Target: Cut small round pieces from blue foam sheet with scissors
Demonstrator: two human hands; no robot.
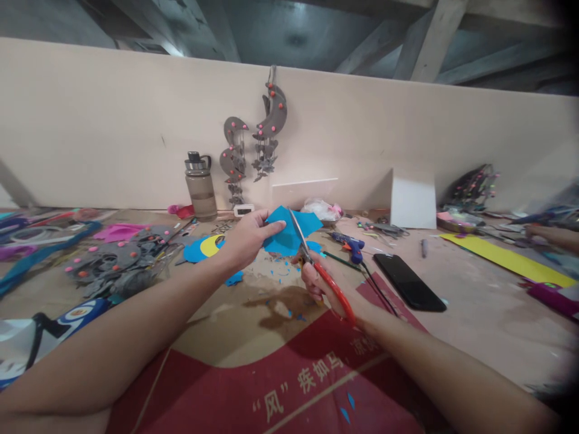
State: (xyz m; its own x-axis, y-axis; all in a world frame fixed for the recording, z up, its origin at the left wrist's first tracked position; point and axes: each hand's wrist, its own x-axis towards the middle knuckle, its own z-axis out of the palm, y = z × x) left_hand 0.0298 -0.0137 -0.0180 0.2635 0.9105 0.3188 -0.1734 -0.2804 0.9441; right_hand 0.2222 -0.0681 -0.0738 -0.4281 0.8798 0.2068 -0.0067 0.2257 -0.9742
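Note:
My left hand (251,237) pinches a piece of blue felt or paper (283,234) by its left side, thumb on top, raised over the table. Red-handled scissors (332,286) are in my right hand (319,283), their blades parted and reaching across the blue sheet from the lower right. Whether the blades are biting into the edge is hard to tell. Small blue scraps (289,313) are scattered on the board beneath. Left of my left hand lie a yellow crescent (210,246) and another blue piece (193,250).
A blue glue gun (350,244) and a black phone (409,282) lie to the right. A water bottle (201,190) stands by the wall, near hanging grey moon ornaments (274,114). Grey felt pieces (113,259) pile up left. At far right is another person's hand (549,235).

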